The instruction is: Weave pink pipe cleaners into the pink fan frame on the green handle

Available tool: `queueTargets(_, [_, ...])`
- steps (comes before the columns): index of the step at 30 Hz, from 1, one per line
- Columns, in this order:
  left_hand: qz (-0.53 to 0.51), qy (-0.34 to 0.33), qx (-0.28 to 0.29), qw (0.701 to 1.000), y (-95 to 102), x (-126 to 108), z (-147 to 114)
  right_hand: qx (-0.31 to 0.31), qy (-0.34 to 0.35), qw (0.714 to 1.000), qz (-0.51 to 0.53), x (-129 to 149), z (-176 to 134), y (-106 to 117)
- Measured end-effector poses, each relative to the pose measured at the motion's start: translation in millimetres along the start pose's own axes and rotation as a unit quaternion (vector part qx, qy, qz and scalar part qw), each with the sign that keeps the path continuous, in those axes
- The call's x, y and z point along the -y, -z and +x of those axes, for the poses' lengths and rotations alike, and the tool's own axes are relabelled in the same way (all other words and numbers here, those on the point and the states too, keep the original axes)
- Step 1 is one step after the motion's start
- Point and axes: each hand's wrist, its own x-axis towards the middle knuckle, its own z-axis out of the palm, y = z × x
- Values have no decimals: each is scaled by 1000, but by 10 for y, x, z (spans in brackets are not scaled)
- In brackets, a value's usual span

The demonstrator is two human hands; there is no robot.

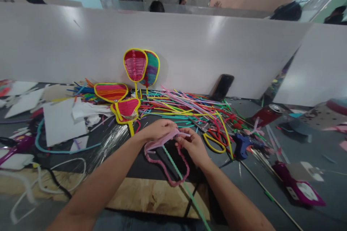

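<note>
1. Grip, right hand [191, 144]: I am pinching narrowly, thumb and finger closing on the pale pink strips [164, 140].
2. Grip, left hand [162, 129]: my fingers are curling over the same strips; the thumb is hiding, so its exact contact is not showing.
3. Location: the strips are crossing the 12 o'clock side of the pink loop [162, 168], and the green stem [176, 168] is running from there through the loop, toward 5 o'clock.
4. Step in hand, by my judgement: I am fastening strips across the loop at the stem.
5. Surroundings: yellow-rimmed fans [135, 65] are leaning against the partition [187, 50] near 11 o'clock; scissors [217, 144] are lying at 2 o'clock.
6. Next move, by my judgement: it is calling for a firm left hold and a tight right-hand wrap, keeping the soft loop from bending.
</note>
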Motion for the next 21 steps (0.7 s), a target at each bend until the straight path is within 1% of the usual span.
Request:
queueTargets(2, [-94,9,-35,995,98,95,-43,-45,-4,996,73,8,28,37])
queueTargets(3, [-148,29,-45,988,143,152,-76,-66,0,992,107,16,46,59])
queueTargets(4, [-197,42,-70,977,180,210,-113,-84,8,987,136,26,65,80])
queueTargets(7, [-274,52,-135,951,205,353,-229,-111,28,976,182,56,111,130])
queueTargets(9, [-311,69,-134,938,150,414,-288,-119,37,973,195,58,128,139])
queueTargets(10, [-329,74,-122,933,110,436,-308,-123,42,971,198,52,132,138])
queueTargets(13, [-371,55,-84,923,4,473,-331,-137,54,971,188,31,128,127])
queueTargets(15, [-402,42,-90,910,-11,481,-329,-126,49,977,166,49,114,149])
queueTargets(16, [-420,43,-100,901,3,482,-329,-106,39,982,150,77,106,180])
queueTargets(19, [-464,50,-120,876,94,491,-338,-15,9,997,70,233,90,360])
queueTargets(20, [-470,50,-121,873,122,496,-344,4,17,999,40,299,90,437])
queueTargets(21, [-472,51,-120,872,138,501,-349,-8,40,999,21,362,92,510])
